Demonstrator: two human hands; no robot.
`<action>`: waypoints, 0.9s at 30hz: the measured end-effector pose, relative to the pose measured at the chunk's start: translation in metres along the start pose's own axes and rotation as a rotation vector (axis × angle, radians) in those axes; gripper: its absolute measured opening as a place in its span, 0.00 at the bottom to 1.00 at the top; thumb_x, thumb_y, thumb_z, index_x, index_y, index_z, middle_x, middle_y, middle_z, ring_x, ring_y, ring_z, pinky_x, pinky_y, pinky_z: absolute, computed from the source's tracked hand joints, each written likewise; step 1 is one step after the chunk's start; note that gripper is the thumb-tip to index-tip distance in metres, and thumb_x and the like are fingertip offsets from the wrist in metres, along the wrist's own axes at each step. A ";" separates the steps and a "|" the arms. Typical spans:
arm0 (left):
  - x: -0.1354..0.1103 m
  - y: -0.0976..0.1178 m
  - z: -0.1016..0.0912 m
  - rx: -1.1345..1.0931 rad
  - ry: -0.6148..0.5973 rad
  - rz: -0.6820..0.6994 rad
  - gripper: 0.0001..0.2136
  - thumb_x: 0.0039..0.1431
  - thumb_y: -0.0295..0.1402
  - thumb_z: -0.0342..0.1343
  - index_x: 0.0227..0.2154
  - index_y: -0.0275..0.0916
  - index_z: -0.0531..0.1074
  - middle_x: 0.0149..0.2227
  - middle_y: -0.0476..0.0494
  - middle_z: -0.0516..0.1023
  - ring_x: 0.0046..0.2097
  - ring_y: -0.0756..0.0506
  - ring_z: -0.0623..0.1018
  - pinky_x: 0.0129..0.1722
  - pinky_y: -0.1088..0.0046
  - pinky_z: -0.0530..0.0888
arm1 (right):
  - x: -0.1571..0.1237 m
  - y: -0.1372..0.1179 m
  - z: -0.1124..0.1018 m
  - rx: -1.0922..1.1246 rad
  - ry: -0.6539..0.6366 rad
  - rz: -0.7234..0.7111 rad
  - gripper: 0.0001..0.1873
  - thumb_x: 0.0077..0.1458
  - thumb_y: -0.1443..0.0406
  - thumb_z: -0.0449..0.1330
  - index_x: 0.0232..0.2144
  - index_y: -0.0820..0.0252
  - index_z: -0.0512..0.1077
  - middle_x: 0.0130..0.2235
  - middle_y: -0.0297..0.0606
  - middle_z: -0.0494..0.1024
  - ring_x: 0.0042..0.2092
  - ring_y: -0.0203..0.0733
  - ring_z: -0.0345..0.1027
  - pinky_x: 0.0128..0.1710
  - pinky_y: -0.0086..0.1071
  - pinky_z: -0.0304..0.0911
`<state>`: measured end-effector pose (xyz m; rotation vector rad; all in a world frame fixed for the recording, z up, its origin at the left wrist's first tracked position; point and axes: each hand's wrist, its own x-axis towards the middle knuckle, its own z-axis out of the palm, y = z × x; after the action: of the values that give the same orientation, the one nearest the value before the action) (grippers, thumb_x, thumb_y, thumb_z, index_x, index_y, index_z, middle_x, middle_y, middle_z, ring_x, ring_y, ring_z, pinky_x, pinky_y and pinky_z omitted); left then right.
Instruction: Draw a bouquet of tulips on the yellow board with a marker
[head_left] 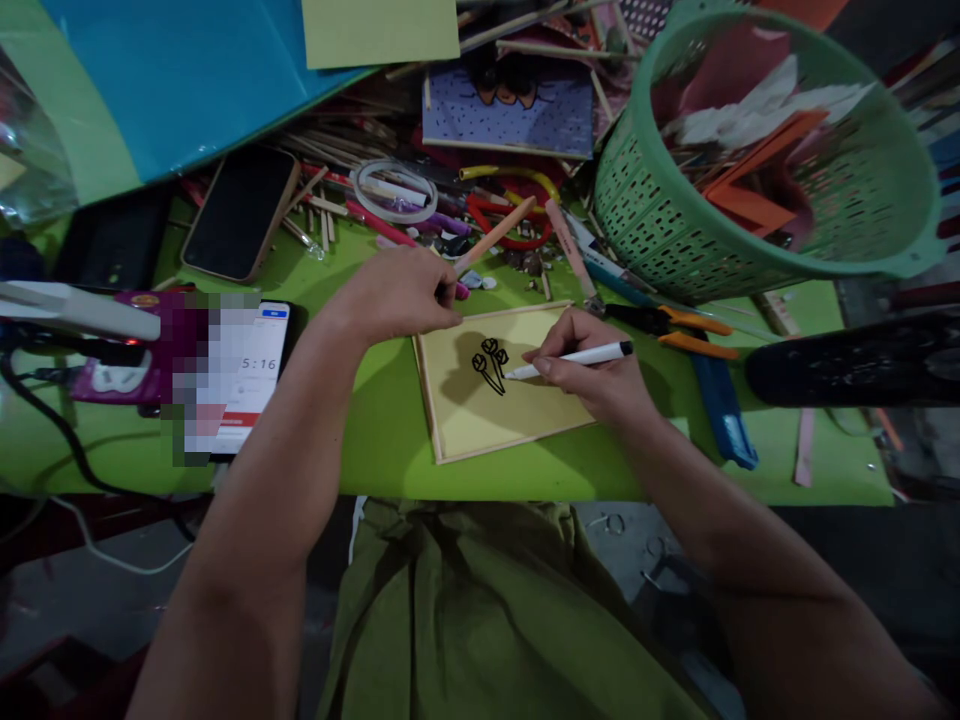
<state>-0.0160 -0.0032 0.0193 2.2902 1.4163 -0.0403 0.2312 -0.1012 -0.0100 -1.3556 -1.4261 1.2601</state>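
Note:
My right hand (592,370) grips a white marker (577,356) with a black end. Its tip touches or sits just above a yellow card (480,430) framed with thin wooden strips. A black line drawing of three flowers with stems (491,360) shows left of the tip. My left hand (401,290) is at the card's upper left corner, knuckles up and fingers curled together. Whether those fingers hold something small is hidden. A pink pen (382,225) lies just beyond that hand.
A green perforated basket (637,180) with paper scraps stands at the back right. Orange-handled pliers (694,320) and a blue cutter (724,400) lie right of the card. On the left are a lit phone (255,375), a dark phone (241,215) and a purple power strip (120,375).

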 end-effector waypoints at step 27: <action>-0.002 0.001 -0.003 -0.028 -0.003 0.014 0.13 0.56 0.43 0.61 0.36 0.42 0.85 0.38 0.45 0.87 0.43 0.41 0.83 0.45 0.68 0.73 | -0.003 -0.010 0.001 0.015 -0.074 0.030 0.19 0.44 0.55 0.75 0.20 0.52 0.69 0.23 0.29 0.69 0.30 0.40 0.66 0.53 0.48 0.76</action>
<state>-0.0164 -0.0046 0.0227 2.2757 1.3910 -0.0194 0.2287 -0.1036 -0.0005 -1.3376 -1.4487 1.3498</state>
